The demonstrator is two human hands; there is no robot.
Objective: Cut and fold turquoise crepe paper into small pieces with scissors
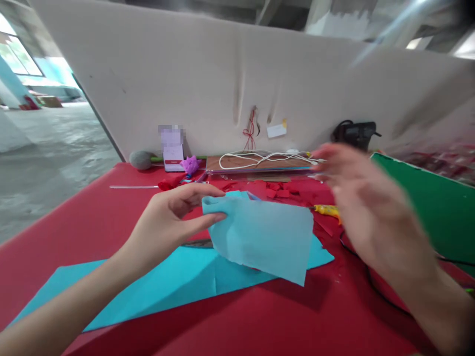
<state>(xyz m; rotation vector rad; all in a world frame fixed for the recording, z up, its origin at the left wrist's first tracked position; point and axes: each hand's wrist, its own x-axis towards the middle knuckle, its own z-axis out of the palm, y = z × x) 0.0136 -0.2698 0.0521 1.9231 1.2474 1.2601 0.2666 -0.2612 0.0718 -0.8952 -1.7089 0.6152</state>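
My left hand (166,217) is closed on the left edge of a small light-blue sheet of thin paper (263,237), pinching it between thumb and fingers. That edge curls over near the fingertips, while the rest hangs free in the air. Beneath it, a larger folded blue paper sheet (163,287) lies across the red table, partly covered by my left forearm. My right hand (371,207) is raised to the right, apart from the paper. Motion smears its fingers, so their pose is unclear. Closest to it is a yellow glue gun (327,210), partly hidden behind the hand.
A white cable (256,160) lies on a brown board at the back. Red paper scraps (278,190), a purple paper flower (190,165), a phone (173,148) and a grey ball (141,159) sit nearby. A green board (426,212) is at right; a black cord (378,287) crosses there.
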